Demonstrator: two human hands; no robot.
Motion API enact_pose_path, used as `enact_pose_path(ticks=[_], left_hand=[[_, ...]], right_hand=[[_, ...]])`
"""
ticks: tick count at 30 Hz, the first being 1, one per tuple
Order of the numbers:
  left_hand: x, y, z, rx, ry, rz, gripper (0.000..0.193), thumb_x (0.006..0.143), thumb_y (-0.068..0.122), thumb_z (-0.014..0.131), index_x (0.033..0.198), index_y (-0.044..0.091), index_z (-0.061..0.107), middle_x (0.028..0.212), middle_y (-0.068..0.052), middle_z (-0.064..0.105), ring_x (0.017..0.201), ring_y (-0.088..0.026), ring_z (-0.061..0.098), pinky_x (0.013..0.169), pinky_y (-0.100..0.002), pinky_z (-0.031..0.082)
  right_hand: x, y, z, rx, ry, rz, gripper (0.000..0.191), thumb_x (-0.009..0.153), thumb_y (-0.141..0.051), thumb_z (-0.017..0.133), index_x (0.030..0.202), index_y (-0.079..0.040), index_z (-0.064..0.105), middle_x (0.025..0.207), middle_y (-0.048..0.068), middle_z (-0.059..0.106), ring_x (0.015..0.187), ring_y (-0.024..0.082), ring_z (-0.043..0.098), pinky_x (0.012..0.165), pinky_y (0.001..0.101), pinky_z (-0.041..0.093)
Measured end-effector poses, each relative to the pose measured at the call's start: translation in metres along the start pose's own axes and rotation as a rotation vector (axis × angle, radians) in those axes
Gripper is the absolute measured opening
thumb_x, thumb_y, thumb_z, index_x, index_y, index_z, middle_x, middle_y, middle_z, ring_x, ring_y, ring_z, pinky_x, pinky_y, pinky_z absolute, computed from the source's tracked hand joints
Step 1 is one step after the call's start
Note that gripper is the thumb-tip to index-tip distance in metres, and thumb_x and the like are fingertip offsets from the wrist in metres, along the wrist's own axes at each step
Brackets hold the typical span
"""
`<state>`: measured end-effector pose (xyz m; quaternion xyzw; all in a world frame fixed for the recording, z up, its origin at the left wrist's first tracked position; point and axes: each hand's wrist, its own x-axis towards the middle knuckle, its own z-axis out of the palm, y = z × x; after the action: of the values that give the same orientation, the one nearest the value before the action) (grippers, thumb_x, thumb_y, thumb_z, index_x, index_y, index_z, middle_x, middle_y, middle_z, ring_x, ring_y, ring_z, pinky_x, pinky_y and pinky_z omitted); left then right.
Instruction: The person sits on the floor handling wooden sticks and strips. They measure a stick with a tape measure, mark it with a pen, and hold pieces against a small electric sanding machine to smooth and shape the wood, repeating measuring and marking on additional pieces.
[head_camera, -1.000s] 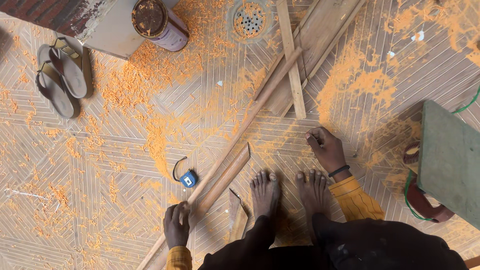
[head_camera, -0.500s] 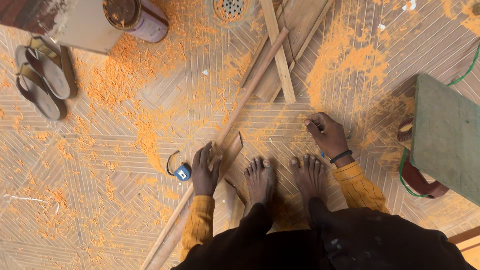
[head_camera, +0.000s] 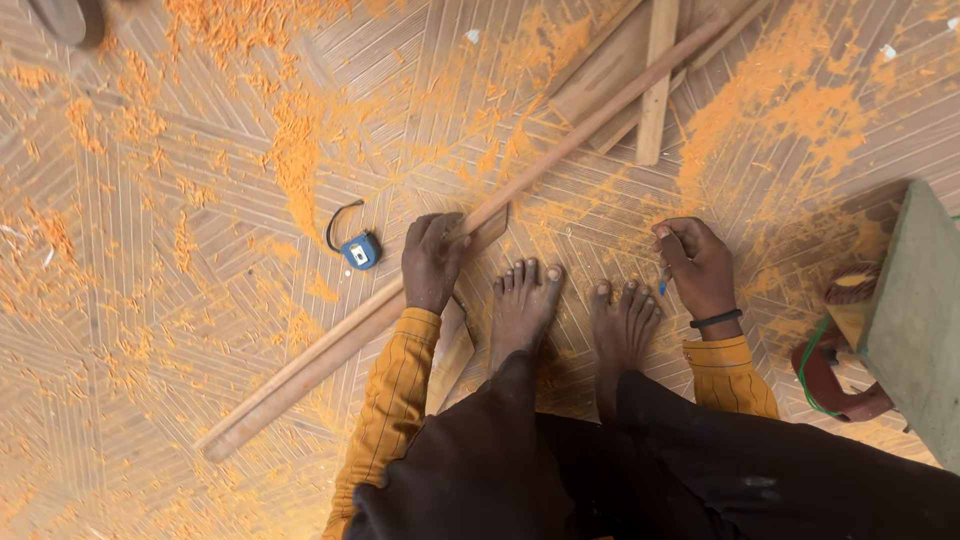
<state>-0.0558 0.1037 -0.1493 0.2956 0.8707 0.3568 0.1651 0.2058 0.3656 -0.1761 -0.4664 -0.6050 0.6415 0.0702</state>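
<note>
Below, a long wooden strip (head_camera: 340, 345) is seen lying slantwise across the patterned floor (head_camera: 150, 300), from the lower left up toward the top right. The left hand (head_camera: 432, 262) is laid on the strip near its middle, palm down, with the fingers (head_camera: 425, 232) held together and curled over the wood. The right hand (head_camera: 697, 265) is rested on the floor well apart from the strip, its fingers closed on a small blue pen (head_camera: 664, 281), whose tip is pointed at the floor. Two bare feet (head_camera: 570, 310) are planted between the hands. A blue tape measure (head_camera: 360, 250) with a dark loop is found just beside the left hand, on the floor. Orange sawdust (head_camera: 300, 160) is scattered widely. More wooden strips (head_camera: 655, 80) are crossed near the top, and a green stool (head_camera: 915, 320) is seen at the right edge.
</note>
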Motion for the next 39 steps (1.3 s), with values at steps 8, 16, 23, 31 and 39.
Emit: enact_pose_path(ticks=[8,16,23,31,39], left_hand=[[-0.062,-0.028,-0.030,-0.041,0.261,-0.144,0.022,0.095,0.012,0.072,0.116,0.005,0.071,0.111,-0.015,0.068,0.103,-0.032,0.068,0.092,-0.040,0.056],[-0.108,-0.064,-0.002,-1.250,0.198,-0.992,0.043,0.102,0.033,0.060,0.120,-0.006,0.066,0.113,-0.019,0.074,0.097,-0.025,0.074,0.089,-0.035,0.061],[-0.098,-0.064,0.023,-1.615,0.332,-0.912,0.048,0.105,0.034,0.058,0.136,-0.002,0.053,0.140,-0.021,0.061,0.125,-0.029,0.064,0.108,-0.042,0.052],[-0.071,-0.026,-0.023,-1.846,0.671,-0.482,0.021,0.113,0.028,0.054,0.122,0.011,0.046,0.121,-0.008,0.060,0.125,-0.026,0.061,0.117,-0.051,0.049],[0.001,0.109,-0.216,-1.545,0.669,0.296,0.040,0.113,0.038,0.046,0.138,0.007,0.046,0.084,-0.002,0.047,0.075,-0.010,0.051,0.069,-0.027,0.049]], right_hand=[[0.003,-0.029,0.010,-0.139,-0.036,-0.037,0.019,0.106,-0.017,0.063,0.113,0.000,0.067,0.087,0.004,0.068,0.070,0.006,0.059,0.057,0.0223,0.050],[0.045,-0.085,0.039,-0.421,-0.064,-0.483,0.011,0.115,-0.011,0.065,0.116,-0.001,0.065,0.102,0.006,0.071,0.087,0.013,0.066,0.074,0.0272,0.053],[0.072,-0.140,0.108,-0.995,-0.383,-1.223,0.031,0.089,-0.009,0.074,0.118,0.000,0.070,0.115,0.017,0.070,0.108,0.034,0.064,0.095,0.0462,0.051],[0.061,-0.094,0.111,-0.757,-0.409,-0.964,0.007,0.113,-0.008,0.071,0.119,-0.006,0.072,0.115,0.009,0.069,0.104,0.025,0.063,0.096,0.0344,0.051],[0.019,-0.123,0.164,-0.630,-0.527,-1.255,0.031,0.080,-0.014,0.072,0.110,-0.007,0.074,0.114,0.007,0.075,0.109,0.023,0.072,0.090,0.0341,0.058]])
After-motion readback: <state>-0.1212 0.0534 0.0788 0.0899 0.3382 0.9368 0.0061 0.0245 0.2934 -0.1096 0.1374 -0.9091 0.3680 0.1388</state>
